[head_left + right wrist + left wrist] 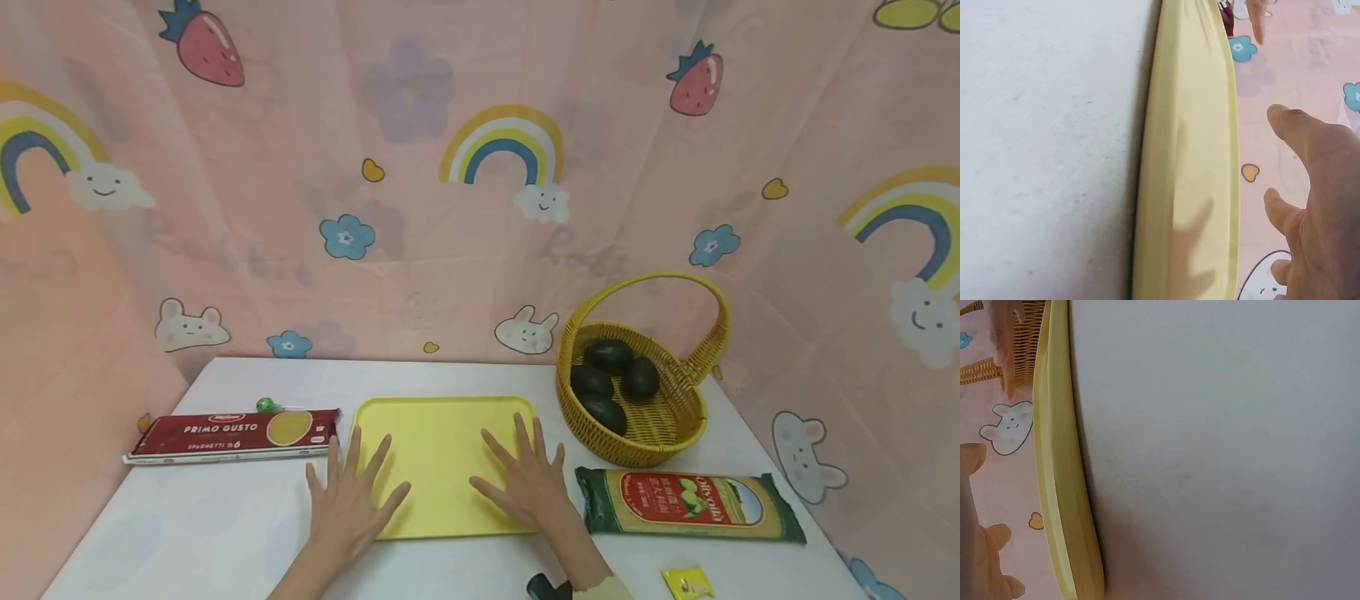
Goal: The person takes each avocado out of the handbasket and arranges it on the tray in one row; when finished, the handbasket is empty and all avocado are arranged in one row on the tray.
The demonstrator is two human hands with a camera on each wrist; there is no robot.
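Note:
A yellow rectangular tray [442, 467] lies on the white table in the head view. My left hand [348, 504], fingers spread, is over the tray's left edge. Over the right part of the tray, my right hand [528, 479] also spreads its fingers. Neither hand holds anything. The right wrist view shows the right hand [1329, 200] raised above the tray [1204, 150], its shadow falling on the surface. In the left wrist view, part of the left hand [979, 537] shows at the edge, beside the tray rim [1063, 462].
A yellow wicker basket [675, 417] holding several dark green avocados [640, 379] stands back right. In front lies a spaghetti bag [693, 504], with a small yellow packet [687, 582] nearer. At left lie a red spaghetti pack [232, 436] and a green lollipop [266, 405].

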